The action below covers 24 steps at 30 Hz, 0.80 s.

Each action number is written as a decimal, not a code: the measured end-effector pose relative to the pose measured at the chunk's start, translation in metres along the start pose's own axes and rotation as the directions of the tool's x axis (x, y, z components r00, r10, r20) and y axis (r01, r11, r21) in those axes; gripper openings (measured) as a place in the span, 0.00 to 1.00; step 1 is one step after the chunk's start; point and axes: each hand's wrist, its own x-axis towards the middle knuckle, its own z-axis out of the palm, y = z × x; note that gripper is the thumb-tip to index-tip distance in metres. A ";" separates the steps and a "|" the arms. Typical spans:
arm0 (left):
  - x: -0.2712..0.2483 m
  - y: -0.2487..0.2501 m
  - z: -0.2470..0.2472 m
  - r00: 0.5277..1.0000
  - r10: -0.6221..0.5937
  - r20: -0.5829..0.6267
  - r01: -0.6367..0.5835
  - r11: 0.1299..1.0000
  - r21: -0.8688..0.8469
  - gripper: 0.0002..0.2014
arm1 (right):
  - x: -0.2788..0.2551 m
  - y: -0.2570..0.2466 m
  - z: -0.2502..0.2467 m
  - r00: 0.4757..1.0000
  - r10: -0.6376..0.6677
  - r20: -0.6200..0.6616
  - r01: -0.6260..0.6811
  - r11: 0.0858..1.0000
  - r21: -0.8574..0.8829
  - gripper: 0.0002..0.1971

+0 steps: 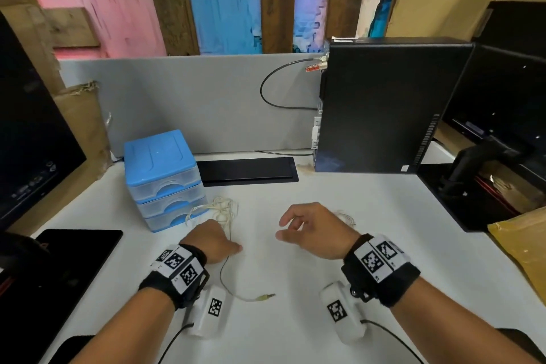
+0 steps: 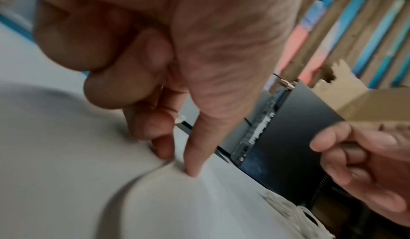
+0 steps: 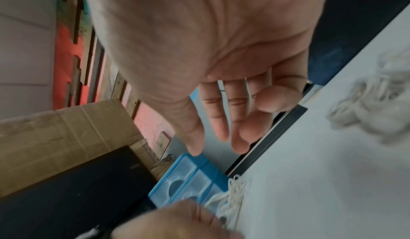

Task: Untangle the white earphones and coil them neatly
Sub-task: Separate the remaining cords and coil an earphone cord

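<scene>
The head view looks forward and down from above the near edge of the surface [image 1: 310,245], taking in both hands. The left wrist view sits close under the left hand [image 2: 177,58], facing toward the far right corner. The right wrist view sits close under the right hand [image 3: 210,50], facing the far left corner. Each wrist view shows the opposite hand.

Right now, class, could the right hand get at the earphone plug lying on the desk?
Probably yes. The right hand hovers with relaxed fingers, holding nothing, and the plug lies on bare desk between the two wrists, with nothing lying between it and the hand. The left hand is busy on the cord further up.
</scene>
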 end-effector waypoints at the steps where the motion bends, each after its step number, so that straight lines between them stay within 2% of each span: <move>1: -0.001 0.005 -0.001 1.000 0.007 -0.008 -0.007 1.000 0.013 0.15 | -0.005 -0.001 0.006 1.000 -0.019 0.016 0.019 1.000 0.004 0.10; 3: -0.007 0.016 0.000 0.999 0.035 -0.026 -0.034 0.999 0.031 0.10 | -0.012 -0.001 0.013 0.998 -0.038 0.042 0.037 0.999 0.025 0.10; 5: -0.014 0.023 0.002 0.997 0.080 -0.023 -0.080 0.997 -0.007 0.12 | -0.019 -0.002 0.016 0.999 -0.037 0.038 0.034 0.996 0.081 0.10; 7: -0.031 0.032 0.002 0.987 0.159 -0.005 -0.157 0.964 -0.216 0.13 | -0.025 -0.003 0.017 0.999 -0.034 -0.004 0.034 0.990 0.140 0.10; 8: -0.045 0.039 0.000 0.972 0.234 0.008 -0.216 0.911 -0.352 0.12 | -0.028 -0.005 0.018 0.999 -0.022 -0.024 0.026 0.986 0.164 0.14; 10: -0.076 0.056 -0.008 0.913 0.408 0.024 -0.326 0.761 -0.561 0.09 | -0.033 -0.012 0.015 0.999 0.046 -0.010 -0.043 0.978 0.204 0.22; 12: -0.101 0.069 -0.016 0.839 0.543 0.041 -0.410 0.680 -0.608 0.07 | -0.038 -0.023 0.009 0.994 0.096 0.044 -0.105 0.938 0.330 0.26; 13: -0.111 0.073 -0.019 0.802 0.595 0.061 -0.450 0.668 -0.594 0.08 | -0.041 -0.028 0.005 0.995 0.082 0.060 -0.099 0.910 0.402 0.24; 15: -0.125 0.076 -0.024 0.746 0.659 0.098 -0.514 0.663 -0.544 0.09 | -0.046 -0.035 0.000 1.000 0.012 0.029 -0.025 0.865 0.501 0.12; 16: -0.130 0.075 -0.027 0.726 0.681 0.100 -0.534 0.649 -0.543 0.08 | -0.048 -0.036 -0.001 1.000 -0.020 0.000 0.017 0.849 0.528 0.07; 19: -0.135 0.073 -0.037 0.689 0.723 0.043 -0.551 0.563 -0.616 0.07 | -0.051 -0.040 -0.002 0.995 -0.081 -0.060 0.101 0.800 0.591 0.08; 21: -0.136 0.073 -0.043 0.680 0.732 -0.043 -0.572 0.492 -0.656 0.08 | -0.052 -0.046 -0.005 0.989 -0.108 -0.103 0.149 0.764 0.628 0.07; 24: -0.126 0.069 -0.043 0.727 0.641 -0.246 -0.605 0.430 -0.670 0.14 | -0.054 -0.052 -0.012 0.971 -0.149 -0.186 0.233 0.751 0.617 0.06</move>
